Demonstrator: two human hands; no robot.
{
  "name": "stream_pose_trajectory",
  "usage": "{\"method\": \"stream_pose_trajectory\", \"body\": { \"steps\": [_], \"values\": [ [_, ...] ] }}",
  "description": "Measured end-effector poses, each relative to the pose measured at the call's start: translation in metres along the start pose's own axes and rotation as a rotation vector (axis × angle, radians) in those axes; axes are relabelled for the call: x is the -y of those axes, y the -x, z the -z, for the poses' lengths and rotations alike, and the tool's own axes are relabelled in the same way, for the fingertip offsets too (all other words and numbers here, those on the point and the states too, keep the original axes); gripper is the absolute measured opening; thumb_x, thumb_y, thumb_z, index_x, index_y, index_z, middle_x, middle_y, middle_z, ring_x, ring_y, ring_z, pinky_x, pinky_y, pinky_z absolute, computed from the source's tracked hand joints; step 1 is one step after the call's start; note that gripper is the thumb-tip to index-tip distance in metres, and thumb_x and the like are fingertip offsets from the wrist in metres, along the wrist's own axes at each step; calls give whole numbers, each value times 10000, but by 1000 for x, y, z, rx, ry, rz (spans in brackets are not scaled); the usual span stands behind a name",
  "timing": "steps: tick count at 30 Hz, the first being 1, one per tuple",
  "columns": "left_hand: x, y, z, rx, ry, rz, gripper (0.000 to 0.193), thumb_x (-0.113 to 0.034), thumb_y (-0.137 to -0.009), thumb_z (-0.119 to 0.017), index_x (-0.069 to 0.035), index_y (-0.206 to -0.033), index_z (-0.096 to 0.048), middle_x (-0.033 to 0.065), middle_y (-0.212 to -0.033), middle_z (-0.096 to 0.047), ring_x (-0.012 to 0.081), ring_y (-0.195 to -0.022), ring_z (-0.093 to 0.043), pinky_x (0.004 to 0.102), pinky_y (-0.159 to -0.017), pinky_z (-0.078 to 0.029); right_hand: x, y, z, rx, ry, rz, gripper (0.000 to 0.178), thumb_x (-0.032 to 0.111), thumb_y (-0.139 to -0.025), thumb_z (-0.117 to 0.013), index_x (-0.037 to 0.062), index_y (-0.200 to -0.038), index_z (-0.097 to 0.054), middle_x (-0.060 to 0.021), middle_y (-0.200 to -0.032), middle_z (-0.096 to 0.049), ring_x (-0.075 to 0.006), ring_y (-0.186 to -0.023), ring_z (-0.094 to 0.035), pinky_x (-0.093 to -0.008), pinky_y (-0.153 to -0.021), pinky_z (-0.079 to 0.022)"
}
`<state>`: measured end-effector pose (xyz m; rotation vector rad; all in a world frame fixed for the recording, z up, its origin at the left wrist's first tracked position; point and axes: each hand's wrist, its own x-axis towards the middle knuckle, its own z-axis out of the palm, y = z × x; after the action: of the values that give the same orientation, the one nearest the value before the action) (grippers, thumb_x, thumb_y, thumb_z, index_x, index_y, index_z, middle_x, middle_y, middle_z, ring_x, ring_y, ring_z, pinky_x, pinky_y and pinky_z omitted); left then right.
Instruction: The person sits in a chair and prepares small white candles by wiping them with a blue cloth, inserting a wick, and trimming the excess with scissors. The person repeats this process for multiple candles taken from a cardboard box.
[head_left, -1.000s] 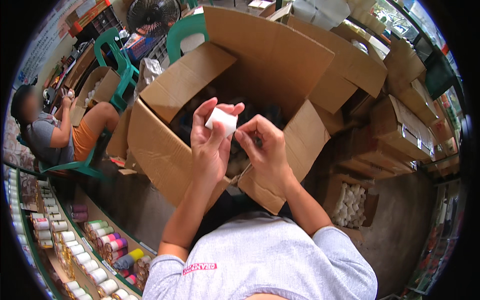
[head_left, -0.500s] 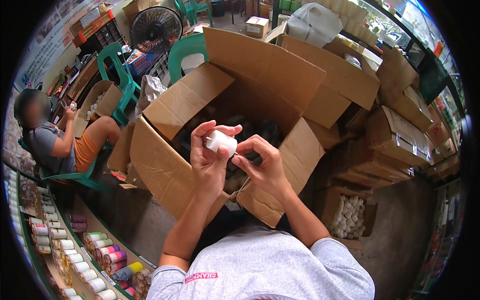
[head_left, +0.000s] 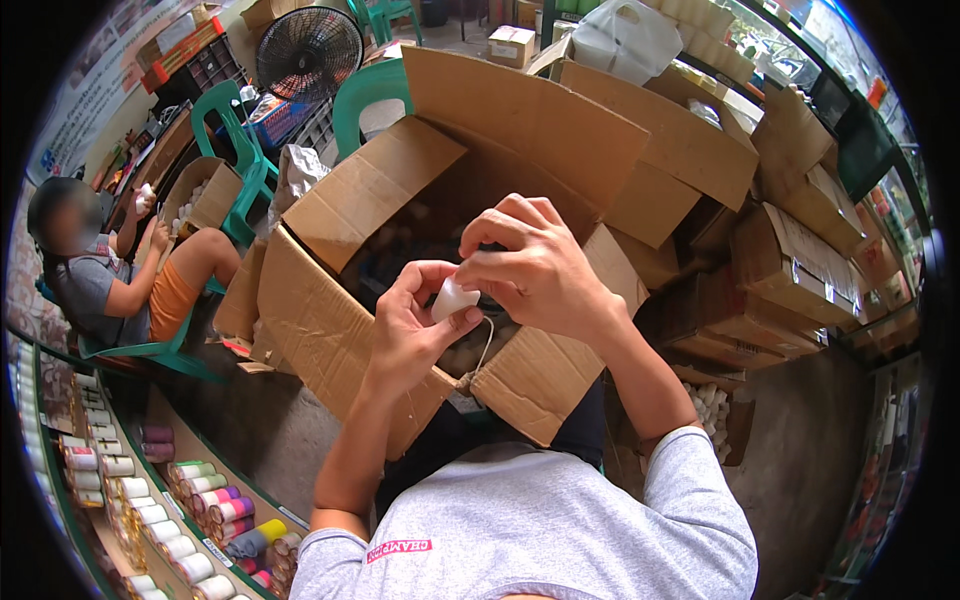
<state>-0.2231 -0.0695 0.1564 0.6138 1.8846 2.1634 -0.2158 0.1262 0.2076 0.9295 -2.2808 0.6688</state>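
Observation:
A small white roll (head_left: 453, 298) sits between both my hands, above an open brown cardboard box (head_left: 330, 330). My left hand (head_left: 415, 325) cups the roll from below and left. My right hand (head_left: 535, 265) covers it from above and right, fingertips pinching its top. A thin pale string (head_left: 485, 345) hangs down from the roll toward the box. The inside of the box is dark and holds several round items, hard to make out.
Stacked cardboard boxes (head_left: 800, 270) fill the right side. At left a person (head_left: 110, 280) sits on a green chair, holding a small white thing. Rows of coloured spools (head_left: 190, 490) line a shelf at lower left. A black fan (head_left: 308, 52) stands behind.
Both hands have come lower and closer to me with the roll. My right hand has closed over its top, and a string now hangs below it.

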Motion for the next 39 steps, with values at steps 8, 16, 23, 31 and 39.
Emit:
{"method": "stream_pose_trajectory", "body": {
  "steps": [8,16,23,31,39],
  "values": [
    [4,5,-6,-47,-23,-17,269,-190,-935,-532,-44,-1161,-553,101,-1034,-631,124,-801,-603,258,-735,-516,-14,15,-19,-86,-85,-182,115,35,-806,-630,91,-894,-580,-49,-864,-564,-260,-892,-548,-374,-794,-424],
    [17,-5,-17,14,-44,-55,246,-167,-988,-527,-26,-790,-560,17,-880,-544,64,-683,-524,220,-578,-478,-8,25,-20,-368,-434,-390,157,-107,-811,-557,19,-904,-558,-106,-830,-605,-258,-696,-592,-345,-591,-471],
    [17,-6,-14,-15,-64,-61,262,-200,-1000,-524,-27,-807,-555,35,-858,-554,68,-652,-524,227,-580,-480,-14,27,2,-155,-222,-209,234,10,-772,-671,88,-992,-652,-78,-920,-638,-249,-902,-610,-405,-893,-435],
    [27,-21,1,-108,155,-45,228,-202,-987,-536,-42,-829,-575,47,-852,-567,94,-635,-536,239,-582,-474,33,28,191,-872,160,59,128,41,-842,-562,41,-915,-668,-100,-947,-603,-269,-985,-571,-450,-965,-446],
    [21,-17,-14,9,3,-109,192,-160,-982,-552,-39,-839,-596,25,-854,-577,86,-696,-548,230,-600,-488,56,24,185,-511,354,-49,196,187,-845,-615,77,-997,-671,-86,-932,-634,-250,-965,-599,-441,-951,-445]
  ]
}}
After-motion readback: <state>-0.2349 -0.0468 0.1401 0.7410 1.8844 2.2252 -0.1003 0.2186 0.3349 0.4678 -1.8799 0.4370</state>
